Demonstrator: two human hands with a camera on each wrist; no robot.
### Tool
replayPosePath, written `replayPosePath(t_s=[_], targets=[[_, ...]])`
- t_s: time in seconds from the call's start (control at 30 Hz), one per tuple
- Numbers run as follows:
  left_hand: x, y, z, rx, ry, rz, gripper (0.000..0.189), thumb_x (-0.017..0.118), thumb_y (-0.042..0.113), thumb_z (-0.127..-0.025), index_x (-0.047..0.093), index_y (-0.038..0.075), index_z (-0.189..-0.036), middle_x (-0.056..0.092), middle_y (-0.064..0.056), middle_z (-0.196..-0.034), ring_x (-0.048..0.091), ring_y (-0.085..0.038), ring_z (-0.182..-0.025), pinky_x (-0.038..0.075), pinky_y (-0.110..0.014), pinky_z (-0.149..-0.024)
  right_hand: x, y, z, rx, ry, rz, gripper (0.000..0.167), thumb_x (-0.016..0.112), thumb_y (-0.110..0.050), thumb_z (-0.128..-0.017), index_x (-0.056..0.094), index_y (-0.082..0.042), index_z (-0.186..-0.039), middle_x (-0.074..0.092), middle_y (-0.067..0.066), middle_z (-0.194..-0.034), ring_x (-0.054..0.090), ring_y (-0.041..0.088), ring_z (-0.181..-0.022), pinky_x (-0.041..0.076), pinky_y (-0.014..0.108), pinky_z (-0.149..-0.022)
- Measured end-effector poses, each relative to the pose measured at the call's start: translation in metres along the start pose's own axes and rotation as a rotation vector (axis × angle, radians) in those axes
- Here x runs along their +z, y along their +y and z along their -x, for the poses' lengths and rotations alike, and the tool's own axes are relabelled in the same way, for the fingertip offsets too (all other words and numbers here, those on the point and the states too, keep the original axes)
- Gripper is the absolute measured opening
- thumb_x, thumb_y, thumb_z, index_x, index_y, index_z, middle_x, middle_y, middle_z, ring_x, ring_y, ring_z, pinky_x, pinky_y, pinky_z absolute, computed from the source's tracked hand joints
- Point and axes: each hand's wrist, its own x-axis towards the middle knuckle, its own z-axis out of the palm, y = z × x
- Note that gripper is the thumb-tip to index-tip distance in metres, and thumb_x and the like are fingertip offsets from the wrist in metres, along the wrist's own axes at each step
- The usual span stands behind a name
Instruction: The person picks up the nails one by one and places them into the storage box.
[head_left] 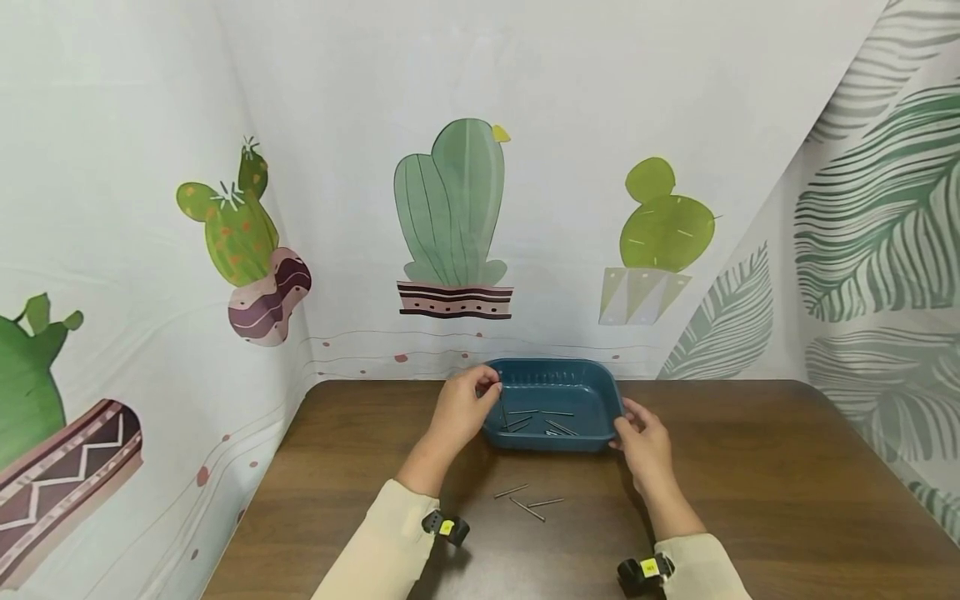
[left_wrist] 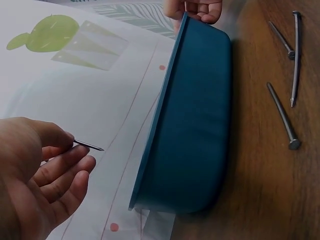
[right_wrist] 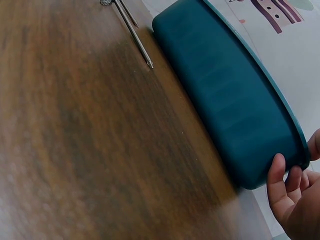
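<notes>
In the head view a blue plastic tray (head_left: 551, 444) stands toward the back of the wooden table. My left hand (head_left: 463, 406) is above the tray's left end and pinches a nail (left_wrist: 89, 145) between thumb and fingers; its pointed end sticks out in the left wrist view. At the tray's front right corner, my right hand (head_left: 647, 442) grips the rim, with a finger or thumb (right_wrist: 276, 172) against the outer wall. Several nails (head_left: 558, 413) lie loose inside the tray. Three more nails lie on the table in front, one of them slanting (head_left: 528, 509).
A wooden table (head_left: 360, 467) extends to both sides of the tray. Right behind it hangs a white cloth (head_left: 558, 250) printed with cacti and leaves. Each sleeve cuff carries a small black camera, the left one (head_left: 450, 528) near the loose nails.
</notes>
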Motion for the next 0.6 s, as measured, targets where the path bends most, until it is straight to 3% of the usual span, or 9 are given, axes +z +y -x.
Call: replayPosePath(t_s=[0.3,0.43,0.53,0.6], targets=[[-0.0066,0.0038,-0.0004,-0.012,0.001,0.015,0.01,0.068,0.018,-0.096,0.07,0.011,-0.102,0.073,-0.005,-0.094,0.067,-0.02,-0.089,0.055,-0.038,-0.081,0.0003,0.0012,-0.0011,0.002,-0.01,-0.006,0.05,0.049,-0.005,-0.096,0.048,0.003,-0.145,0.042,0.011,-0.116,0.053,0.01,-0.089,0.058,0.019,-0.067],[-0.0069,0.0036,-0.0001,-0.087,-0.064,0.042,0.045,0.071,0.03,-0.094,0.06,0.012,-0.133,0.071,-0.008,-0.122,0.066,-0.026,-0.115,0.054,-0.048,-0.098,0.0003,0.0016,-0.0015,0.0,-0.008,-0.007,0.05,0.049,-0.005,-0.096,0.048,0.003,-0.145,0.042,0.011,-0.116,0.052,0.01,-0.089,0.058,0.019,-0.067],[-0.0059,0.0026,-0.0002,-0.13,-0.111,0.051,0.077,0.074,0.043,-0.091,0.038,0.018,-0.154,0.055,-0.009,-0.148,0.054,-0.029,-0.136,0.046,-0.056,-0.11,0.0002,0.0021,-0.0018,-0.004,-0.005,-0.005,0.05,0.049,-0.005,-0.096,0.048,0.003,-0.144,0.041,0.011,-0.115,0.052,0.01,-0.088,0.058,0.019,-0.066],[-0.0055,0.0021,-0.0004,-0.135,-0.122,0.044,0.087,0.074,0.049,-0.089,0.03,0.021,-0.158,0.045,-0.009,-0.156,0.047,-0.03,-0.142,0.042,-0.057,-0.113,-0.0001,0.002,-0.0016,-0.004,-0.004,-0.006,0.049,0.049,-0.005,-0.096,0.048,0.003,-0.144,0.041,0.011,-0.115,0.052,0.01,-0.089,0.058,0.019,-0.066]])
